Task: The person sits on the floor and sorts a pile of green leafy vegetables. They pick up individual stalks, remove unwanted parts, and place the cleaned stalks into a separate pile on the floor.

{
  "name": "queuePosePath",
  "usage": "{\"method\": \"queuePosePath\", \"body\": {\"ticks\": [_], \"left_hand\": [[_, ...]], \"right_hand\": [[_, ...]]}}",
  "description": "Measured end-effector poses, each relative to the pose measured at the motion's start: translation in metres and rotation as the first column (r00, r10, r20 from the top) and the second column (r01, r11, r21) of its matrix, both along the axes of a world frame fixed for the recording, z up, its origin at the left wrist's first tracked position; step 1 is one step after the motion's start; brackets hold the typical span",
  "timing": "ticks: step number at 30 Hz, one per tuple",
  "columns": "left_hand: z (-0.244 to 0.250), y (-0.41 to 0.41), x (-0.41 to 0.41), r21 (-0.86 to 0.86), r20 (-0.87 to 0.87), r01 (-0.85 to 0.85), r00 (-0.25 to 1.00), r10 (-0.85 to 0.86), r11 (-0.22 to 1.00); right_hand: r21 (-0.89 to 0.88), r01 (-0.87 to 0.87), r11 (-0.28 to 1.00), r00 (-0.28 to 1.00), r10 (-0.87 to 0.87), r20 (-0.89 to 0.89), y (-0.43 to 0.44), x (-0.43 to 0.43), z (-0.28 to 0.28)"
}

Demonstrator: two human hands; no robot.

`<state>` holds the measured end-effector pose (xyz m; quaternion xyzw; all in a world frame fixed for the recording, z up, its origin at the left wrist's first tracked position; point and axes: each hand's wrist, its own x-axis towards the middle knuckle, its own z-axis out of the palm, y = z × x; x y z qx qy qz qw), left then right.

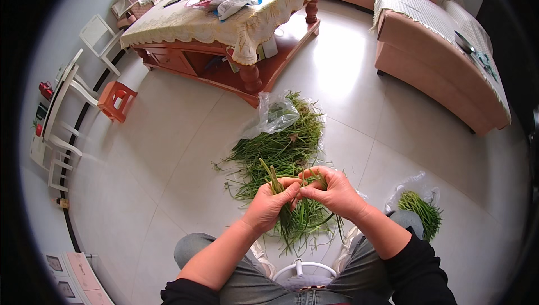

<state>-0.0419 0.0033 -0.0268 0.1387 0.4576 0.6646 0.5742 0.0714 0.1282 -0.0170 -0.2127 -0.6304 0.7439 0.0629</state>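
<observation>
My left hand [271, 204] is closed around a small bunch of long green stems [274, 183], which look like garlic chives or a similar leafy vegetable. Close beside it, my right hand [334, 191] pinches a few more stems between thumb and fingers. Below and beyond both hands, a large loose pile of the same greens [278, 149] lies on the floor. Clear plastic [280, 113] covers part of its far end and shows under its right edge. A smaller, more even bundle [421, 214] lies on plastic to the right of my right knee.
A wooden coffee table [250, 77] with a lace-edged cloth stands beyond the pile. A pink sofa [433, 69] curves along the right. An orange plastic stool [117, 101] and white chairs [99, 37] stand at the left, and a drawer cabinet [86, 277] at the lower left.
</observation>
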Motion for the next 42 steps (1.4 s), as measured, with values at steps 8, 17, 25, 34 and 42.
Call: {"method": "queuePosePath", "body": {"ticks": [8, 17, 25, 34, 42], "left_hand": [[0.006, -0.005, -0.005, -0.125, -0.223, 0.032, 0.973, -0.059, 0.992], [0.001, -0.007, -0.006, -0.122, -0.41, -0.22, 0.899, 0.153, 0.968], [0.003, -0.005, -0.007, -0.056, -0.121, -0.156, 0.982, 0.148, 0.986], [0.001, -0.008, -0.001, -0.06, -0.273, -0.116, 0.957, 0.095, 0.991], [0.006, -0.007, 0.0, 0.022, -0.421, -0.075, 0.904, 0.078, 0.997]], "right_hand": [[0.002, -0.077, 0.997, 0.996, 0.076, 0.047, -0.003, 0.002, 0.008], [-0.14, -0.141, 0.98, 0.971, 0.165, 0.172, 0.004, 0.005, 0.018], [-0.346, -0.041, 0.937, 0.98, 0.104, 0.167, -0.003, 0.003, 0.012], [-0.238, -0.105, 0.966, 0.972, 0.15, 0.183, -0.008, 0.003, 0.008], [-0.463, -0.105, 0.88, 0.972, 0.188, 0.138, -0.006, 0.004, 0.011]]}}
